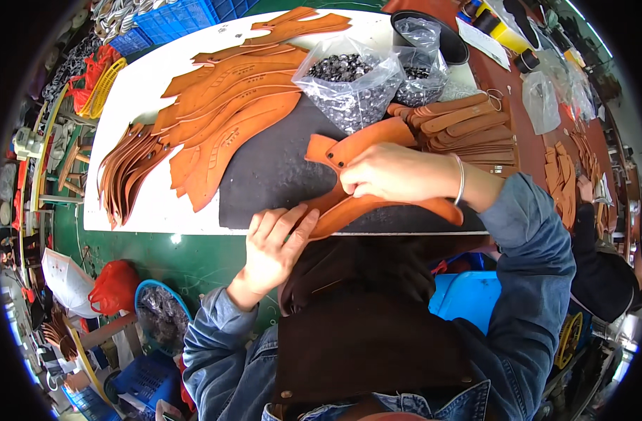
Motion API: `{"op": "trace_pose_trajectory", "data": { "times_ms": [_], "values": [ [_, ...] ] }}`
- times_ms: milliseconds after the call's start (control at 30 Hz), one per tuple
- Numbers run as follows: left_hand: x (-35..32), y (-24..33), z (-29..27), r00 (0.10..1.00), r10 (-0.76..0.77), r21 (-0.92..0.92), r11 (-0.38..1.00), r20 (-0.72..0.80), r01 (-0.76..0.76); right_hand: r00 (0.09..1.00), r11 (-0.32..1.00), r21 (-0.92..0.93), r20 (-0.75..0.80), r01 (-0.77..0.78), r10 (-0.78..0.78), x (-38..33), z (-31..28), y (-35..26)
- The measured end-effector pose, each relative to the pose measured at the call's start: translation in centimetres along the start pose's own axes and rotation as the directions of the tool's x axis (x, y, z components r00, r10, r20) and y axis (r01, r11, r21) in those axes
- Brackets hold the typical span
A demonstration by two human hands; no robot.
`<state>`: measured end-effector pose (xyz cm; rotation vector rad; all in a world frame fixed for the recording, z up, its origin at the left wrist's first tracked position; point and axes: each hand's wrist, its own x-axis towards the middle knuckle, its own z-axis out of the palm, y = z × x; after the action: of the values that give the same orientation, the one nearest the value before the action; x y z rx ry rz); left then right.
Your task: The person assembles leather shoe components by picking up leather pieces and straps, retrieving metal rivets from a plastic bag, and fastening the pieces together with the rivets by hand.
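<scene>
A curved orange-brown leather piece (368, 143) with dark round studs lies across the black mat (279, 158) at the table's front edge. My left hand (277, 244) grips its near left end, fingers lying over the edge. Over the middle of the piece my right hand (398, 172) is closed, fingertips pinched against the leather. Whether something small is also between those fingertips is hidden. Just beyond stands a clear plastic bag (352, 95) full of small dark shiny metal parts. To the right is a bundle of brown leather straps (461, 126).
Overlapping leather pieces (229, 98) cover the white tabletop (135, 105) on the left. A second bag of metal parts (420, 88) stands beside a black tub (447, 42). At far right another person's hand (585, 188) is near leather strips. A blue bin (468, 295) sits below the table.
</scene>
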<state>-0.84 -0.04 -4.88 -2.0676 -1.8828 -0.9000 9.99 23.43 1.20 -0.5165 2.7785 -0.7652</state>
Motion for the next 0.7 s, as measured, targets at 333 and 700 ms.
{"op": "trace_pose_trajectory", "data": {
  "times_ms": [333,700],
  "values": [
    [0.2,-0.2,-0.5,0.997,0.049,0.114,0.992,0.056,-0.055,0.767,0.624,-0.471,-0.522,-0.624,0.373,-4.2,-8.7,8.9],
    [1.5,-0.1,-1.6,0.996,0.049,0.035,0.998,0.08,-0.052,0.725,0.714,-0.386,-0.644,-0.584,0.244,-3.6,-7.1,11.2]
  ]
}}
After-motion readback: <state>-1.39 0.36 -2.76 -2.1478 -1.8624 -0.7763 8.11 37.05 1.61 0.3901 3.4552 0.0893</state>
